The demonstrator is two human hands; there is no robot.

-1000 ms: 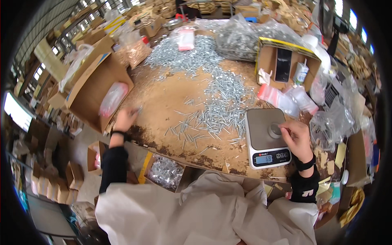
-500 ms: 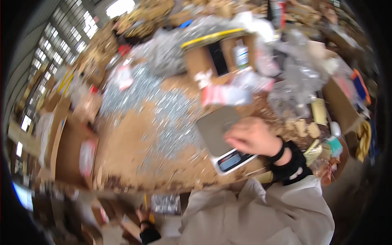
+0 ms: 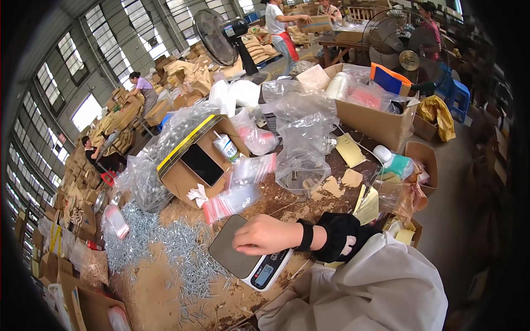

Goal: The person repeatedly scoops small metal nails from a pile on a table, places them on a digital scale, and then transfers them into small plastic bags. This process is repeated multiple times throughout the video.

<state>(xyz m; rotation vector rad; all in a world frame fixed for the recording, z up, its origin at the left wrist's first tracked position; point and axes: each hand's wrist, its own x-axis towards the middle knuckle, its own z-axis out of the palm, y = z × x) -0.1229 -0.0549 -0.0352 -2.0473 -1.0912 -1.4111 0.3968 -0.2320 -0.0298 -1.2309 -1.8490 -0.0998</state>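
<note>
My right hand rests over the grey plate of a small white digital scale, its fingers curled in. What the fingers hold, if anything, is hidden. A dark band circles the wrist below a black cuff. Left of the scale spreads a heap of loose silver screws on a brown board. Flat clear zip bags with red strips lie just beyond the scale. My left hand is out of view.
Beyond the bags leans an open cardboard box with a black phone and a white bottle. Clear plastic bags crowd the middle. A larger carton stands at right. Two fans and several people are farther off.
The view has swung up and right, bringing in the fans and people. My left hand, low in the earlier frame, has left the picture. My right hand stays over the scale.
</note>
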